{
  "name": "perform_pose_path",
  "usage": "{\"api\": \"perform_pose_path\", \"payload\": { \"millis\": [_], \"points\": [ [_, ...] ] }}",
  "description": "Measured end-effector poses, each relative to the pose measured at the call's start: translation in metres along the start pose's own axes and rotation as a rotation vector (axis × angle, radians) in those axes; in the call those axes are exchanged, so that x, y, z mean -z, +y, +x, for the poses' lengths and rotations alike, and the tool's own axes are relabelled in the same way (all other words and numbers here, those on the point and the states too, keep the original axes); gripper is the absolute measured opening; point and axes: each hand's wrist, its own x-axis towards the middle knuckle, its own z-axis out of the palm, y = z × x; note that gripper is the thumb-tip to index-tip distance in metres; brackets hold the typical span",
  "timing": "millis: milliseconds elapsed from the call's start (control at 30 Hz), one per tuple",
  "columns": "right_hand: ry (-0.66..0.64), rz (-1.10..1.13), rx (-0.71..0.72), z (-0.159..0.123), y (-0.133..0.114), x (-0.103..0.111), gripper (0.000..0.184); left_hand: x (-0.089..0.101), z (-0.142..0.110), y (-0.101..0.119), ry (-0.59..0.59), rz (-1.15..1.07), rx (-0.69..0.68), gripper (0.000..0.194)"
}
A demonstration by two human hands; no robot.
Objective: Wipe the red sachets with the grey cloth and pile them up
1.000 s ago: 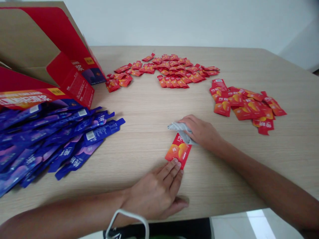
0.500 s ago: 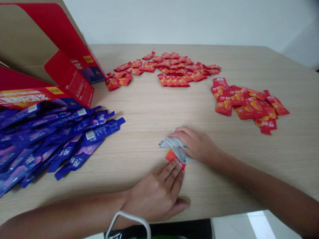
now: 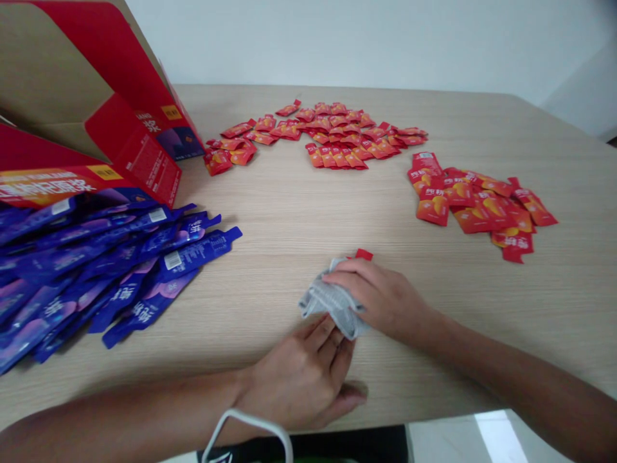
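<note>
My right hand (image 3: 388, 292) is closed round a bunched grey cloth (image 3: 328, 299), which lies over a small red sachet on the tabletop. One red corner of the sachet (image 3: 364, 254) sticks out beyond the knuckles; the cloth and hand cover the rest. My left hand (image 3: 308, 373) lies flat on the table at the near side of the cloth, fingers stretched forward. Its fingertips reach under the cloth's edge, where the sachet's near end is hidden. The left thumb rests apart, toward the right.
Long blue-purple packets (image 3: 120, 263) are heaped at left, in front of an open red carton (image 3: 149, 161). Many red-orange sachets (image 3: 337, 132) lie at the back of the table (image 3: 270, 212), with another pile of red sachets (image 3: 486, 199) at right. A white cable (image 3: 250, 421) crosses near my left wrist.
The cloth in my right hand has slid toward me over the sachet, up to the left fingertips. The sachet's far corner now shows beyond the hand. My left hand has stayed in place.
</note>
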Motion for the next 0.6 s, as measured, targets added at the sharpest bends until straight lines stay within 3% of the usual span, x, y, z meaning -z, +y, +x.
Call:
{"api": "perform_pose_path", "payload": {
  "millis": [100,300,467,600],
  "points": [
    [-0.116,0.046,0.04,0.001,-0.004,-0.014,0.031,0.001,0.001,0.0,-0.023,-0.014,0.021,0.057],
    [-0.134,0.012,-0.237,0.011,0.043,-0.011,0.038,0.0,-0.001,0.0,0.026,0.024,-0.004,0.064],
    [-0.09,-0.084,-0.297,0.013,0.071,0.005,0.04,0.001,-0.001,0.0,0.03,0.023,0.001,0.063],
    [0.071,-0.092,-0.284,0.01,0.053,0.016,0.042,0.0,-0.001,0.0,0.027,0.026,0.005,0.063]
  ]
}}
